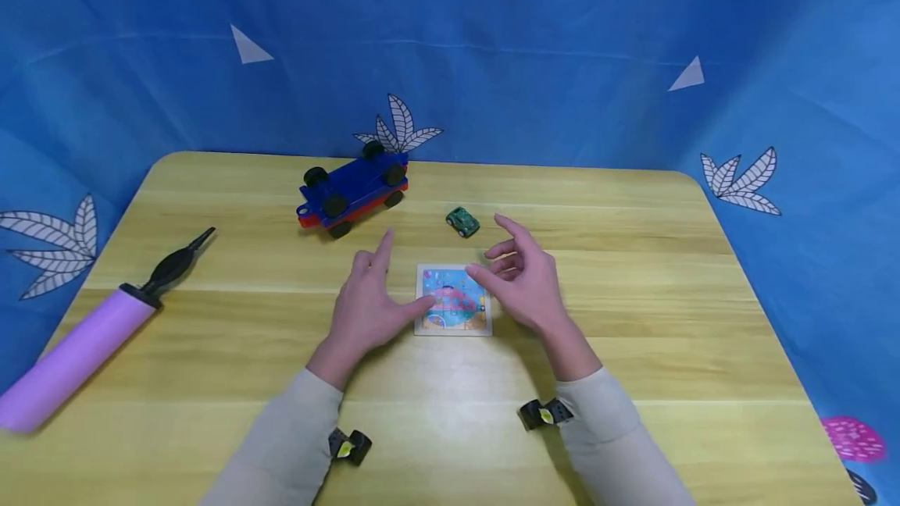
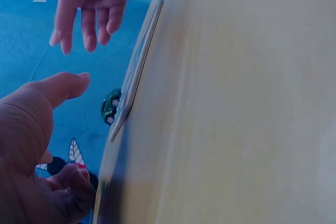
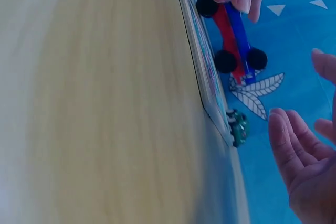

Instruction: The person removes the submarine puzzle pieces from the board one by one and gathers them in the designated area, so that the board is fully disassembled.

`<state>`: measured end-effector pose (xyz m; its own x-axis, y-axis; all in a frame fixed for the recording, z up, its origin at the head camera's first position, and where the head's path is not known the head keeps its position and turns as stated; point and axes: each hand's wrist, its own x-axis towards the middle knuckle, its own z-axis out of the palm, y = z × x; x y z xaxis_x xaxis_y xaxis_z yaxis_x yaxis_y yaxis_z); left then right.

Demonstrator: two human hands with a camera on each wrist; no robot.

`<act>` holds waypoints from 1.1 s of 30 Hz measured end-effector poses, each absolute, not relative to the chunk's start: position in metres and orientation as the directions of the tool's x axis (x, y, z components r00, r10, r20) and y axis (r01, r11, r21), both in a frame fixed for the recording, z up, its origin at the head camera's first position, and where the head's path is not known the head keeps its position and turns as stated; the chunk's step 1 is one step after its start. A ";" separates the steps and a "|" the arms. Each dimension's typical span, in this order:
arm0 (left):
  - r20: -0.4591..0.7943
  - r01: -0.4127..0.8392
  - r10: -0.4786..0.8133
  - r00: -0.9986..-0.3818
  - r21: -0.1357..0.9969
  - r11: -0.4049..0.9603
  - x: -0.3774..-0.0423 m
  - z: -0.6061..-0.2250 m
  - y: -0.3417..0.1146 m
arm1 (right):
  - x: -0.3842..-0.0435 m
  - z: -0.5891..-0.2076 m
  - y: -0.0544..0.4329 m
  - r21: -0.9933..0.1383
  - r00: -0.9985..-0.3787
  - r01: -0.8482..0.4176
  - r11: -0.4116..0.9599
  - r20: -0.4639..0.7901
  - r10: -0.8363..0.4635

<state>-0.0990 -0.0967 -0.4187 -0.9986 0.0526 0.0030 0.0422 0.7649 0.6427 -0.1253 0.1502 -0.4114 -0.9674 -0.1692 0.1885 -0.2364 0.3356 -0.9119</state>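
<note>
While the empty left hand (image 1: 369,304) hovers with thumb and forefinger spread wide, the right hand (image 1: 526,279) hangs opposite, empty, thumb apart from its loosely bent fingers. Between and below them, the square picture puzzle (image 1: 453,307) lies flat on the worktop (image 1: 654,295), a small green car (image 1: 462,222) just beyond it.

No lettering, brand or number can be read on the square picture puzzle (image 1: 455,299), the lilac hand pump (image 1: 87,354) or the small green toy car (image 1: 462,221).
</note>
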 end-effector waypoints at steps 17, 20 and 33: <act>-0.141 0.025 0.190 -0.972 0.739 0.674 -0.098 -0.426 -0.082 | -0.137 -0.427 0.129 -0.851 -0.931 -0.251 0.462 0.082 -0.355; -0.154 0.022 0.204 -0.967 0.745 0.667 -0.098 -0.427 -0.080 | -0.139 -0.427 0.127 -0.842 -0.928 -0.240 0.484 0.054 -0.368; -0.135 0.055 0.223 -0.965 0.731 0.681 -0.097 -0.428 -0.081 | -0.142 -0.430 0.117 -0.829 -0.909 -0.240 0.504 0.010 -0.416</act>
